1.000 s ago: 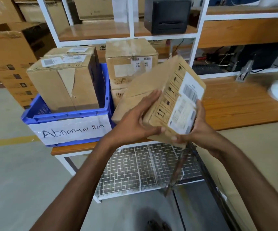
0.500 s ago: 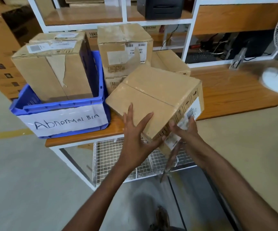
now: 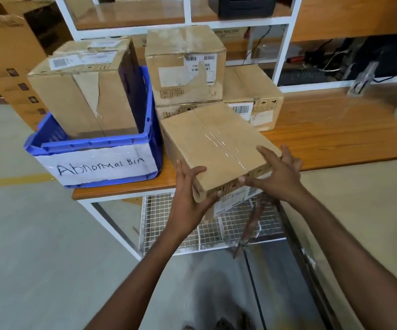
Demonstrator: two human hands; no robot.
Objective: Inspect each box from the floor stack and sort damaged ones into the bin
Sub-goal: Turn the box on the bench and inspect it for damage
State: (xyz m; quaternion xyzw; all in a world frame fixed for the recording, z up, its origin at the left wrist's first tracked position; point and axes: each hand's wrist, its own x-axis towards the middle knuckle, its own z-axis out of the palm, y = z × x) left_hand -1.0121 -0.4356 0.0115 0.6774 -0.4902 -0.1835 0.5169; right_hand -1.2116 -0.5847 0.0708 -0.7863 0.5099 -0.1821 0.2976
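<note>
A: Head view, big to small: we've got the worktop point(image 3: 335, 129), then blue bin point(image 3: 92, 145) on its left end.
B: Our box point(image 3: 216, 148)?
A: Just rt of bin, overhanging front edge; left hand point(image 3: 189, 198) & right hand point(image 3: 279, 177) each grip a near corner.

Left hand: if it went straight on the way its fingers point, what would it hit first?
Probably the lower stacked box behind. The left hand grips the held box at its corner, close by the blue bin. Depth is unclear.

bare left hand point(image 3: 189, 189) and right hand point(image 3: 277, 178), bare forearms point(image 3: 145, 265), dark footwear point(image 3: 221, 325)
</note>
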